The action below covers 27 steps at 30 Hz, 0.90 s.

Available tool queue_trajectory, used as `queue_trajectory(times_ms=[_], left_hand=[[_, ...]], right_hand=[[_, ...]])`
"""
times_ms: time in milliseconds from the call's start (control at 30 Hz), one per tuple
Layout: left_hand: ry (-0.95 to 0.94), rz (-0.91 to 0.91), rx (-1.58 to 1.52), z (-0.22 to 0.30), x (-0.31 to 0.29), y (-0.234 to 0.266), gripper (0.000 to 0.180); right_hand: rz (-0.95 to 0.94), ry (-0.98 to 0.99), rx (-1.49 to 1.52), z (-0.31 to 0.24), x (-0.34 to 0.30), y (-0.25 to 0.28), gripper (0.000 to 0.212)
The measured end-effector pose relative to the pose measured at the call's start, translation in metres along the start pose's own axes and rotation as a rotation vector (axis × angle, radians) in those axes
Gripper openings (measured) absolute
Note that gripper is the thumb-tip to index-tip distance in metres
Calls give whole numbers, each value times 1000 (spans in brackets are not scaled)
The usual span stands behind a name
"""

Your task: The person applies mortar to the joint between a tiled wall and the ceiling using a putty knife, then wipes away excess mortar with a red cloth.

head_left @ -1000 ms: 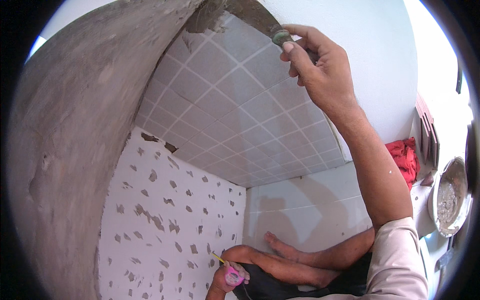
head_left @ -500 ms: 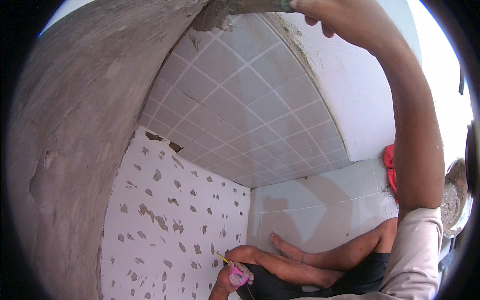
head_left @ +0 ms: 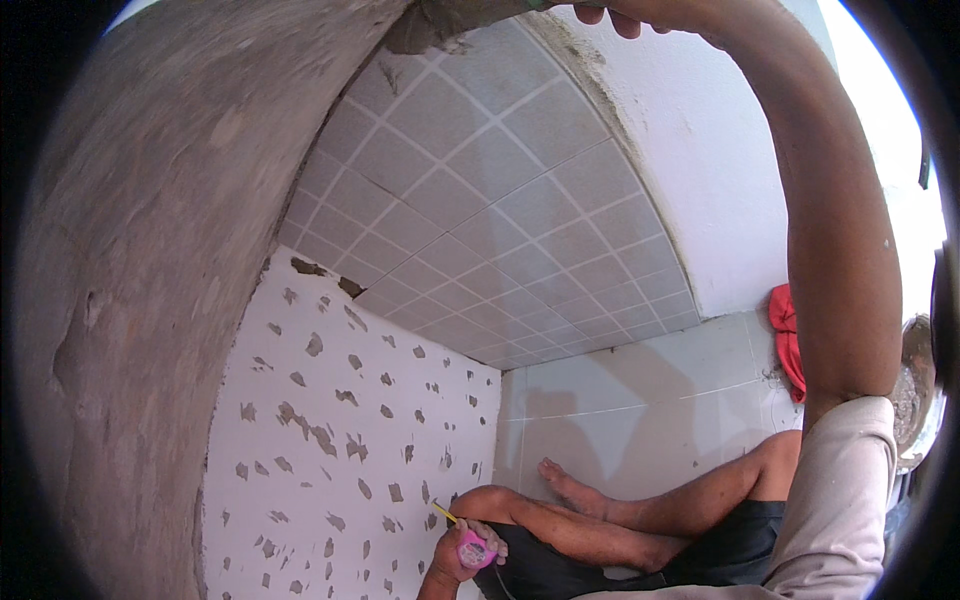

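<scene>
My left hand (head_left: 457,552), low in the picture, is closed around a pink tape measure (head_left: 477,549). A short length of yellow blade (head_left: 445,513) sticks out of it over the chipped white wall. High up, at the top edge, my right hand (head_left: 660,12) has curled fingers and is partly cut off. It grips something with a bit of green at the fingers, too hidden to name. Close by, a grey-brown, mortar-smeared surface (head_left: 470,14) borders the upper end of the grey tiled wall (head_left: 480,200).
A rough cement wall (head_left: 140,260) rises on the left. The white wall (head_left: 340,450) is pitted with chips. My crossed legs (head_left: 580,530) rest on the pale tiled floor (head_left: 640,400). At the right are a red cloth (head_left: 787,345) and a container of grey mortar (head_left: 915,390).
My right hand has risen slightly and shifted left, further out past the top edge, and its forearm has straightened upward. The left hand with the tape measure stays put.
</scene>
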<state>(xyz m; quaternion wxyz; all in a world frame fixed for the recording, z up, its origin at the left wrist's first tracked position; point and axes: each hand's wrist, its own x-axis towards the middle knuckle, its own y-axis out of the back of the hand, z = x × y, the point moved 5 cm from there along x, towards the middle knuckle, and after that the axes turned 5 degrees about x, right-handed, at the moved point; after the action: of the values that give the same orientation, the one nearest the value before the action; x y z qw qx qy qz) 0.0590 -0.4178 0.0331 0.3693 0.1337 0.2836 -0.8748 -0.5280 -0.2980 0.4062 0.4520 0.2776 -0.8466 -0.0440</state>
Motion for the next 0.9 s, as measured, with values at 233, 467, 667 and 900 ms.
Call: queue_trajectory(times_ms=[233, 467, 667, 900], left_hand=[[-23, -71, 10, 3, 6, -4, 52], [-20, -66, 14, 0, 2, -6, 52], [-24, -40, 4, -1, -4, -1, 53], [2, -56, 56, 7, 12, 6, 52]], right_hand=[[-32, 57, 19, -5, 3, -2, 25], [101, 76, -100, 16, 7, -15, 23], [47, 68, 33, 2, 5, -36, 24], [-125, 46, -99, 18, -17, -129, 26]])
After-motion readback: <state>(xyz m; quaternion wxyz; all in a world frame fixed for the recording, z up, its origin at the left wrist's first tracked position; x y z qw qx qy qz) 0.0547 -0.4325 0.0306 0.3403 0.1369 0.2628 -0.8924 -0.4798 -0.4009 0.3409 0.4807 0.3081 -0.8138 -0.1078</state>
